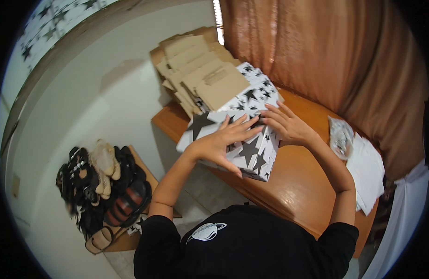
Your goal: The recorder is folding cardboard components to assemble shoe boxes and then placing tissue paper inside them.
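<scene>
Partly covered, cropped or unclear
Can't see the patches of star-patterned box (251, 156) beneath the left hand (223, 141) and right hand (292, 128), nor its inside. Can't view all of the star-printed surface (263, 89) behind, covered in part by flat brown cardboard (223, 88). Can't count the overlapping shoes (105, 160), nor make out the contents of the clear bag (341, 139). Can't follow the bench (293, 186) behind the black shirt (256, 246), the shirt past the lower edge, or the brown curtain (316, 56) past the top edge.
</scene>
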Tool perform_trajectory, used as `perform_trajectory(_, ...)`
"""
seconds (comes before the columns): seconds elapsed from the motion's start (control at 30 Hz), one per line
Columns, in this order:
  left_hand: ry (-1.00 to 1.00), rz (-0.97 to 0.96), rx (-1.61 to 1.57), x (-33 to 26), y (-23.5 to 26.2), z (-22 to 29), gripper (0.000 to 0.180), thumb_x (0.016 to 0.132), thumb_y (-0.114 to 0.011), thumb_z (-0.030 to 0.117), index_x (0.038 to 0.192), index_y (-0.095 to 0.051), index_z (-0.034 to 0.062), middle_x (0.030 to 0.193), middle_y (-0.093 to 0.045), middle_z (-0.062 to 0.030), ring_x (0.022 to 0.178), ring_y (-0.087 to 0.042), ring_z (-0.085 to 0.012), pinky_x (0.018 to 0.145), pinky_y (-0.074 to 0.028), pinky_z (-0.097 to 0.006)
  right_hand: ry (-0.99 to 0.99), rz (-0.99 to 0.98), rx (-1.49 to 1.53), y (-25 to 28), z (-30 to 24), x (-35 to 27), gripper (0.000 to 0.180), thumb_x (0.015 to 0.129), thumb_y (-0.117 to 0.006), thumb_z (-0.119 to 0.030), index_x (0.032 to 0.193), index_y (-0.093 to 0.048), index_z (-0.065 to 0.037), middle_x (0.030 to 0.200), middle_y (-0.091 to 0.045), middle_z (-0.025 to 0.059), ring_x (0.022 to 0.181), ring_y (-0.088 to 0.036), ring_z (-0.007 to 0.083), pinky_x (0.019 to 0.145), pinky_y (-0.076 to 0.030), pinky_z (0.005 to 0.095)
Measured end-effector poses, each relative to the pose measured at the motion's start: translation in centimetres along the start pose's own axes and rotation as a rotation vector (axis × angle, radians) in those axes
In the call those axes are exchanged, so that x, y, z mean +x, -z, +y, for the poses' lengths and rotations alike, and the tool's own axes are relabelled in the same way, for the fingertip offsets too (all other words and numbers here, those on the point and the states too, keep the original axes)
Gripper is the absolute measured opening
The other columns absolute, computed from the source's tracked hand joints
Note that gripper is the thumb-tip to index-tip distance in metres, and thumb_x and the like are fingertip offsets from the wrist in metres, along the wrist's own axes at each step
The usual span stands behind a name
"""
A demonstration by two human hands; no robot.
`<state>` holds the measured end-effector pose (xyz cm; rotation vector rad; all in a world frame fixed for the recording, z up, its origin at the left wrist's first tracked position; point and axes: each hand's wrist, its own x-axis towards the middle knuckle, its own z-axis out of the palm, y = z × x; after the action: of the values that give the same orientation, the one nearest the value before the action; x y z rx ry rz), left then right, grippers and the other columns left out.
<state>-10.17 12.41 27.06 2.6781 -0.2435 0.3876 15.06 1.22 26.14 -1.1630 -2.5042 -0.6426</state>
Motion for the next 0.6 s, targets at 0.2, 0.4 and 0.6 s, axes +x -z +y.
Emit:
perform_trajectory(0.2,0.148,0.275,0.664,-8.8,8.0,7.5,0.047,0.071,-0.066,0.043,0.114,-0.058,0.0255,0.121,-0.053,0.0083,0.115,-0.047,-0.0195,0.101,0.001,-0.065,0.180,0.569,-0.133,-1.0,-0.1,8.1,0.077,0.056,-0.075,-0.035,0.118,-0.039,-0.007,0.123,-0.045,0.0134,0.112,-0.045,0.0317,0.096,-0.034,0.0484)
perform_trajectory(0.4,0.299,0.550,1.110,-14.9,11.5,13.2,0.059,0.065,-0.067,0.054,0.116,-0.056,0.0264,0.125,-0.050,0.0029,0.122,-0.040,-0.0246,0.102,0.000,-0.063,0.167,1.070,-0.239,-2.0,-3.1,18.3,0.079,0.067,-0.073,-0.042,0.123,-0.031,-0.006,0.117,-0.042,0.0155,0.107,-0.045,0.0340,0.088,-0.039,0.0472)
perform_trajectory(0.6,0.005,0.898,1.262,-18.4,12.9,12.5,0.107,0.048,-0.072,0.067,0.135,-0.028,0.0237,0.142,-0.009,-0.0227,0.130,-0.010,-0.0484,0.102,-0.011,-0.061,0.109,1.385,-0.268,-0.9,-6.8,28.5,0.048,0.081,-0.056,-0.028,0.114,-0.033,-0.002,0.115,-0.040,0.0168,0.104,-0.045,0.0356,0.086,-0.038,0.0476)
